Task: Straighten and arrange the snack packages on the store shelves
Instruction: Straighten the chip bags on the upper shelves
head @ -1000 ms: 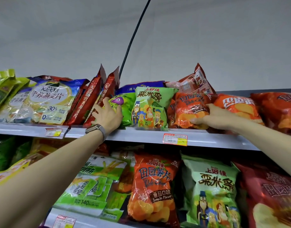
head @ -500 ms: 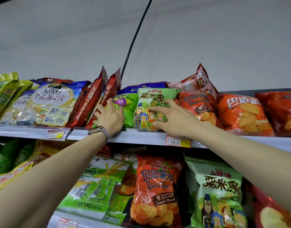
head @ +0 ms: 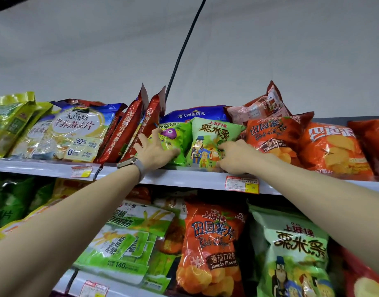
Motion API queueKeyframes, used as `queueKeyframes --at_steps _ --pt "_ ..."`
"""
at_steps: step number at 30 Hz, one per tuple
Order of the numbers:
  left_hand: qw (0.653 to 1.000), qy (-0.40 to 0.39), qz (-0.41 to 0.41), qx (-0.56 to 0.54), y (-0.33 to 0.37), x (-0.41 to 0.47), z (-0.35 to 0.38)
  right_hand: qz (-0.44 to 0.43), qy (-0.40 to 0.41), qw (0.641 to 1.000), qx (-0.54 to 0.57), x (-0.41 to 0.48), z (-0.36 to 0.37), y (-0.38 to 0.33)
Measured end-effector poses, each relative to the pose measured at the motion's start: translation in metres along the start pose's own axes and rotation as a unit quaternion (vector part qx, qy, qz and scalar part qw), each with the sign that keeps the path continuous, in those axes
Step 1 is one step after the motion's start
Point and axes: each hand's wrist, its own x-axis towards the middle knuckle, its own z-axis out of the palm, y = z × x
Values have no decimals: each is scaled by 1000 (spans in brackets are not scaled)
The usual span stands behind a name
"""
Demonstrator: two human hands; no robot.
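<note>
Now the right hand [head: 237, 157] is off the orange chip bag [head: 272, 133] and on the light green bag [head: 210, 136], fingers curled on its lower right edge. Left hand [head: 156, 151] unchanged, fingers spread flat on the bright green bag [head: 173, 133]. Both bags sit on the top shelf [head: 184, 179], white lip with a price tag [head: 242, 185]. Grey wall [head: 270, 50] and black cable [head: 184, 50] behind. Light green bag stands upright, long axis vertical, front facing out.

We see the light green bag [head: 213, 136] upright on the top shelf [head: 184, 179], our right hand [head: 235, 158] gripping its lower right corner. Just left of that bag our left hand [head: 156, 152] presses spread fingers on a bright green bag [head: 181, 136]; just right of it leans an orange chip bag [head: 274, 133].
</note>
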Motion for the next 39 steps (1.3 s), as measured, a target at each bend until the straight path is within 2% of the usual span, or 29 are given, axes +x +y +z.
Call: queueKeyframes --at_steps 3,10,13,16,18,20,22,27,32,39 --pt "999 -33 -15 15 1 -1 -9 -8 -5 1000 24 -2 0 3" --pt "998 -33 -22 46 0 -3 -14 -22 35 995 95 -18 4 11" --pt "998 -23 -6 57 2 -5 -15 -28 118 986 112 -29 -5 26" --pt "994 22 86 69 16 -15 -13 0 236 971 -30 -36 -18 48" --pt "988 22 148 34 34 -22 -11 57 212 974 -60 -38 -24 62" --pt "983 -14 182 -8 50 -27 -7 102 144 984 -23 -38 -26 74" --pt "978 -53 197 -28 64 -29 -1 106 115 988 9 -38 -25 82" --pt "984 -99 148 1 81 -33 15 90 166 980 67 -34 -21 88" --pt "987 -94 129 30 84 -37 21 53 201 972 109 -32 -22 97" --pt "984 -76 157 44 84 -38 21 40 162 980 104 -45 -27 109"
